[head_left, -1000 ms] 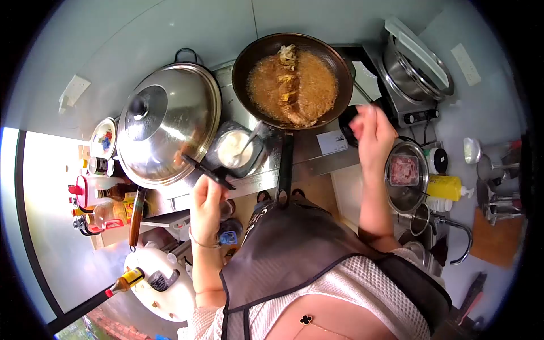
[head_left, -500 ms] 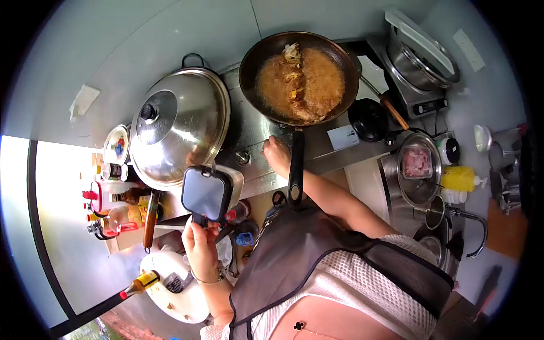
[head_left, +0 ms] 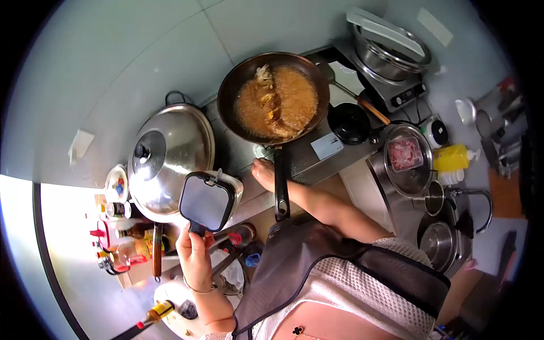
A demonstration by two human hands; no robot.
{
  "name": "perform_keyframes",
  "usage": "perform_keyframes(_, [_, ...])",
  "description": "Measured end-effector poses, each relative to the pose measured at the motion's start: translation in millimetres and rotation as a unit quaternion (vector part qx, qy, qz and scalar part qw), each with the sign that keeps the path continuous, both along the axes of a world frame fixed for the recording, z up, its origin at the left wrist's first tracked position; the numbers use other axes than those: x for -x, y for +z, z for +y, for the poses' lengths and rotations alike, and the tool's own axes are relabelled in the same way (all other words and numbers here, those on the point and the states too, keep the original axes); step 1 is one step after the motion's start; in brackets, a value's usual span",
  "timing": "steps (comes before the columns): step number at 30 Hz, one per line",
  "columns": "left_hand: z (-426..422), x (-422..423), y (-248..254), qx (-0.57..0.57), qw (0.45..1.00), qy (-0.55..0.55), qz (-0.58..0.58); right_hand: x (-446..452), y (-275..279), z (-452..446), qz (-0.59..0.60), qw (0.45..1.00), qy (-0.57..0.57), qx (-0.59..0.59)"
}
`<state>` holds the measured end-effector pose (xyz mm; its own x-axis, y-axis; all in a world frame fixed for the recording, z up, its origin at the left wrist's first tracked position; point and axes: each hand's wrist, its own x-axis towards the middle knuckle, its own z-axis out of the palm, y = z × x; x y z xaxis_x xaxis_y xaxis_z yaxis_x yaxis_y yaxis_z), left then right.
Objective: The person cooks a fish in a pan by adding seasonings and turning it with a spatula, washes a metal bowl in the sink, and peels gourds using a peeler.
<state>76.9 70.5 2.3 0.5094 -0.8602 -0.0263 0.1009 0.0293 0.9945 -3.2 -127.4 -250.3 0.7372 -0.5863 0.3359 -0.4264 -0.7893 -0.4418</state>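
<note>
My left hand (head_left: 194, 249) grips the short black handle of a square, black-rimmed holder with a grey panel (head_left: 207, 201). A translucent part shows behind the panel, which hangs in front of the lidded steel pan. My right hand (head_left: 264, 173) is at the stove's front edge, left of the frying pan's black handle (head_left: 281, 184). Its fingers are curled, and what they hold, if anything, is hidden. The dark frying pan (head_left: 226, 102) holds bubbling brown sauce (head_left: 297, 96) with a long browned piece of food (head_left: 272, 107) across it.
A large pan with a domed steel lid (head_left: 187, 136) stands left, near several bottles (head_left: 127, 258). To the right are a wooden-handled spatula (head_left: 371, 107), a black bowl (head_left: 348, 123), a white card (head_left: 327, 146), a steel pot (head_left: 385, 62) and packed meat (head_left: 404, 154) in a steel bowl.
My view has tilted and shifted, so the frying pan appears lower and farther left. My left hand still grips the holder; my right hand stays near the pan handle.
</note>
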Motion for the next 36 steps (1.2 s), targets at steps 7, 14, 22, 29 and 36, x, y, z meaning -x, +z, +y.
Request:
perform_keyframes(7, [-105.3,35.0,67.3,0.021,0.978,-0.198,-0.066,63.5,-20.7,50.4,-0.225,0.897,0.052,-0.377])
perform_keyframes(14, [-268.5,198.8,202.2,0.139,0.884,-0.440,-0.079,241.7,33.3,109.3,-0.024,0.993,-0.095,0.066])
perform_keyframes(22, [-394.8,450.4,319.4,0.237,0.782,-0.575,0.039,348.7,-4.0,236.9,-0.095,0.769,-0.615,-0.150])
perform_keyframes(29, [-445.6,599.4,342.4,0.216,0.814,-0.540,-0.003,376.7,-18.0,244.6,-0.053,0.675,-0.668,-0.309])
perform_keyframes(36, [-478.2,643.4,334.1,0.162,0.815,-0.557,0.025,407.9,6.7,189.0,-0.031,0.741,-0.605,-0.291])
